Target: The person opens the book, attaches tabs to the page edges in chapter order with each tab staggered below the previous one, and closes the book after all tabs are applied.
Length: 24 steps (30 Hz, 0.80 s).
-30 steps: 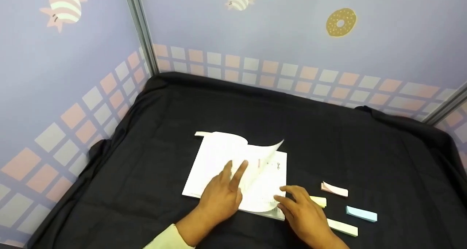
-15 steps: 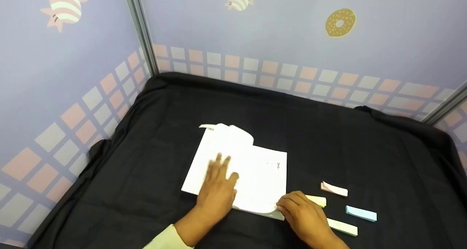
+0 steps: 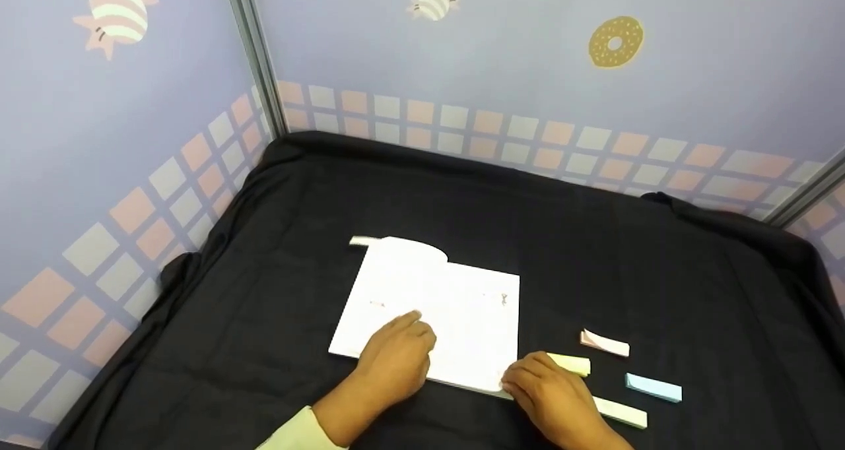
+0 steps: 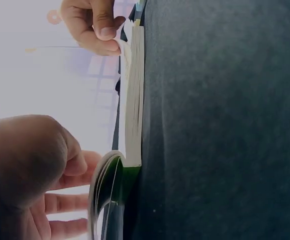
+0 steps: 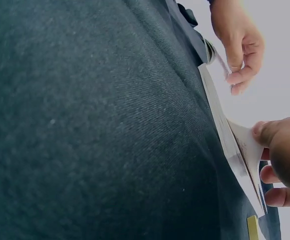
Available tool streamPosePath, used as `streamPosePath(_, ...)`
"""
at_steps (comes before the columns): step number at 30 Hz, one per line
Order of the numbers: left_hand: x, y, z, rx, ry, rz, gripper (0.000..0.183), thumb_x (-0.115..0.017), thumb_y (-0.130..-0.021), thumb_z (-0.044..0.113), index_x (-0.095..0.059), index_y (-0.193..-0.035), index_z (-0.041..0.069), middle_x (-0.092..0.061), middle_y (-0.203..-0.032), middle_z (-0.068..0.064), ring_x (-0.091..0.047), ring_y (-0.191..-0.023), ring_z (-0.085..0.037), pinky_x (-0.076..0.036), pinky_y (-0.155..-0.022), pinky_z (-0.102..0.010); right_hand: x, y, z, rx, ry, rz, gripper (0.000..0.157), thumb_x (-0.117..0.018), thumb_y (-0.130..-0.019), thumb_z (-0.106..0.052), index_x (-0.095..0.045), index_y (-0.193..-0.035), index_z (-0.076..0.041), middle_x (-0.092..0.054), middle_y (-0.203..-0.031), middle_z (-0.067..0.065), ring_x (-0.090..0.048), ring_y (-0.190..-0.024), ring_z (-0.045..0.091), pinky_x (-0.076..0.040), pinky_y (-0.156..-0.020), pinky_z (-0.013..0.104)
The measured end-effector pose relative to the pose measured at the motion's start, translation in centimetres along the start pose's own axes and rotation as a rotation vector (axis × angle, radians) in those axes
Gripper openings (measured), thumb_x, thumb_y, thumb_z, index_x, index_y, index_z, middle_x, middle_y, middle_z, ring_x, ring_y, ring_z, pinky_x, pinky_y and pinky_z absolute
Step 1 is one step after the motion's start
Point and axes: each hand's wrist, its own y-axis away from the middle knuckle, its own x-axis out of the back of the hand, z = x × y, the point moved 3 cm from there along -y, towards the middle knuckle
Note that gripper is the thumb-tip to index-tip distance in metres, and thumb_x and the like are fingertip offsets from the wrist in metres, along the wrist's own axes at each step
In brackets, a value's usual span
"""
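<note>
An open book with white pages lies on the black cloth in the head view. A small pale tab sticks out past its upper left edge. My left hand rests over the left page near the middle fold, fingers loosely bent and holding nothing. At the lower right corner my right hand pinches a page. The right wrist view shows that lifted page between thumb and fingers, bowed away from the block. Its fingertips are partly hidden in the head view.
Right of the book lie sticky-note strips: pink, yellow, blue and pale green. My right hand partly covers the yellow and pale green ones. Patterned walls stand behind and left of the cloth.
A page that stood lifted has gone over to the left and lies down. My left hand swept left across it, then back toward the fold. My right hand closed on the page corner.
</note>
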Motion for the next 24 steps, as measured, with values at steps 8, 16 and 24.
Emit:
streamPosePath(8,-0.7,0.3,-0.1,-0.005,0.024,-0.114,0.014,-0.071,-0.078,0.029,-0.065,-0.083,0.018,-0.054,-0.106,-0.002,-0.048,-0.101,-0.022,-0.047,-0.078,-0.037,-0.3,0.5,0.0,0.056,-0.032,-0.025,0.015,-0.075,-0.077,-0.017,-0.071,-0.09,-0.022,-0.062,-0.098,-0.013,-0.055,-0.091,0.007,-0.048,-0.079,0.028)
streamPosePath(16,-0.6,0.3,0.1,-0.027,0.039,-0.105,0.014,-0.071,-0.077,0.029,-0.067,-0.084,0.018,-0.056,-0.117,-0.006,-0.05,-0.107,-0.028,-0.048,-0.082,-0.043,1.5,0.8,2.0,-0.015,0.031,0.082,0.015,-0.071,-0.077,-0.018,-0.07,-0.092,-0.018,-0.064,-0.1,-0.007,-0.058,-0.096,0.017,-0.041,-0.089,0.037)
streamPosePath(24,-0.8,0.3,0.1,-0.028,0.039,-0.1,0.014,-0.072,-0.077,0.03,-0.067,-0.084,0.018,-0.055,-0.115,-0.005,-0.05,-0.104,-0.026,-0.049,-0.078,-0.04,2.8,1.6,4.9,-0.356,0.209,0.05,0.021,-0.076,-0.075,-0.016,-0.074,-0.095,-0.01,-0.064,-0.102,0.008,-0.054,-0.099,0.031,-0.041,-0.088,0.046)
